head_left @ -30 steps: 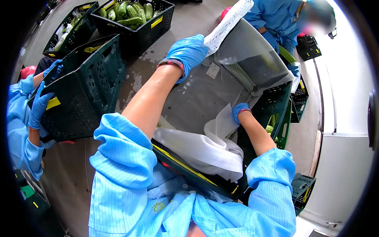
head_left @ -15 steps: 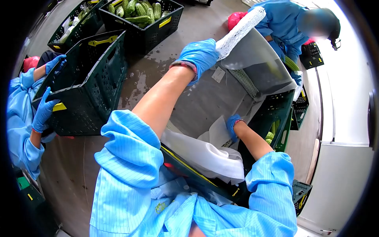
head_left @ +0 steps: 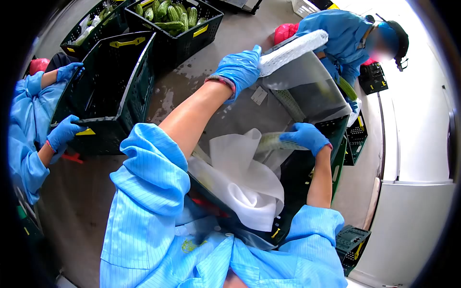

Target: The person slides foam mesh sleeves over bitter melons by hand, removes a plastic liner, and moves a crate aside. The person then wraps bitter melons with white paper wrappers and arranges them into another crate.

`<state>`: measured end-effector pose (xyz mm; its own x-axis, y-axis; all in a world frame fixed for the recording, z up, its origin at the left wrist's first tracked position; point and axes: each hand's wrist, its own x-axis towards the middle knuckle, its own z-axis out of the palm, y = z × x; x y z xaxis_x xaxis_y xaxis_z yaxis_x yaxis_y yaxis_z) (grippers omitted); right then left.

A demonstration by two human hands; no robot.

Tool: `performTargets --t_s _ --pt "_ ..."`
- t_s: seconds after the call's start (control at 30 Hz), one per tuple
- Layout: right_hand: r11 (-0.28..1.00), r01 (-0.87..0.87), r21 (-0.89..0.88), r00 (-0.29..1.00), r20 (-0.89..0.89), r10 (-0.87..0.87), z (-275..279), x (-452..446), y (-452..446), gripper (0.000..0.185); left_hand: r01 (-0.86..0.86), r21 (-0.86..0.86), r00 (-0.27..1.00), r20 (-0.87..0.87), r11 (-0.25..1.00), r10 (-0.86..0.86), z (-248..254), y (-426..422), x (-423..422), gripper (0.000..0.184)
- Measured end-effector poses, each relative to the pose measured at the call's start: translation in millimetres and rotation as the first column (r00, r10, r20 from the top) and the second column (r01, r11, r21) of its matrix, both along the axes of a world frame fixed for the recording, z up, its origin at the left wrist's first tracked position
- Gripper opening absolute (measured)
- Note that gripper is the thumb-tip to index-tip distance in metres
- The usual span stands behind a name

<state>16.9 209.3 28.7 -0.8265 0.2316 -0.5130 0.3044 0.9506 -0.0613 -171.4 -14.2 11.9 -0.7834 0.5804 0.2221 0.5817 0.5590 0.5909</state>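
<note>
My left hand (head_left: 240, 69), in a blue glove, is closed on a white foam net sleeve (head_left: 295, 52) that sticks out to the upper right, over a translucent plastic liner (head_left: 317, 96). My right hand (head_left: 309, 138), also gloved, grips the end of a long pale-green piece in netting (head_left: 274, 142); whether a vegetable lies inside I cannot tell. Below it, a crumpled white sheet (head_left: 254, 197) hangs over the near side of a dark green crate (head_left: 336, 144). Inside the liner, another netted length (head_left: 289, 104) rests along the far side, near a small white label (head_left: 259, 95).
At left, a co-worker's gloved hands (head_left: 66, 132) hold a tilted dark crate (head_left: 137, 91). Behind it stands a crate (head_left: 201, 33) of ridged green vegetables (head_left: 168, 14). Another co-worker (head_left: 331, 29) bends at upper right with a long green vegetable (head_left: 346, 88). A white wall (head_left: 418, 134) runs along the right.
My right hand has risen out of the crate, bringing up the netted piece. The white sheet has shifted left and bunched up. My left hand still holds the foam sleeve, now tilted flatter.
</note>
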Motion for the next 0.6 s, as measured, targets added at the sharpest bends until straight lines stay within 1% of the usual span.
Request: performTargets --t_s 0.03,0.07,0.17,0.2,0.23,0.3,0.33,0.43,0.47,0.57,0.6 --pt "0.997 0.078 -0.017 0.993 -0.084 -0.08 -3.3 2.9 12.9 0.066 0.004 -0.001 1.0 -0.021 1.0 -0.004 1.8 -0.7 1.7 0.048" --pt "0.991 0.133 0.027 0.977 -0.173 -0.126 -8.0 4.3 26.2 0.068 0.008 -0.035 0.999 -0.051 0.999 -0.01 4.2 -1.0 3.1 0.052" --pt "0.958 0.247 0.146 0.879 -0.451 -0.158 -32.0 6.5 83.6 0.07 -0.009 -0.049 0.992 -0.128 0.999 0.003 -3.3 1.6 0.9 0.054" --pt "0.936 0.351 0.016 0.808 -0.511 -0.294 -9.3 9.0 64.9 0.071 -0.015 -0.029 0.985 -0.174 0.999 0.01 -4.2 1.2 1.7 0.053" --pt "0.895 0.432 -0.113 0.736 -0.53 -0.422 -15.7 11.8 80.6 0.07 -0.018 -0.038 0.976 -0.216 0.999 0.009 -4.9 1.1 2.3 0.052" --pt "0.754 0.542 -0.37 0.559 -0.512 -0.652 -34.0 16.4 121.5 0.069 -0.027 -0.054 0.954 -0.301 0.998 0.009 -5.5 3.1 3.6 0.049" --pt "0.483 0.617 -0.621 0.372 -0.31 -0.875 -11.4 16.8 92.2 0.061 -0.04 -0.082 0.942 -0.337 0.996 0.01 -5.7 5.0 5.5 0.043" --pt "0.286 0.443 -0.85 0.243 -0.194 -0.951 -8.4 20.8 93.5 0.054 -0.039 -0.2 0.902 -0.429 0.979 -0.052 -0.2 5.0 12.8 0.039" --pt "0.225 0.32 -0.92 0.261 -0.142 -0.955 -13.6 21.1 101.9 0.051 -0.026 -0.216 0.915 -0.398 0.976 -0.064 3.3 4.9 17.1 0.034" --pt "0.089 0.184 -0.979 0.193 -0.053 -0.98 -0.5 24.0 96.0 0.049 -0.068 -0.257 0.794 -0.599 0.964 -0.104 -9.4 7.6 20.0 0.031" --pt "-0.026 0.098 -0.995 0.202 0.045 -0.978 -6.4 23.2 108.4 0.048 -0.074 -0.313 0.779 -0.611 0.947 -0.142 -8.0 8.4 23.7 0.023"
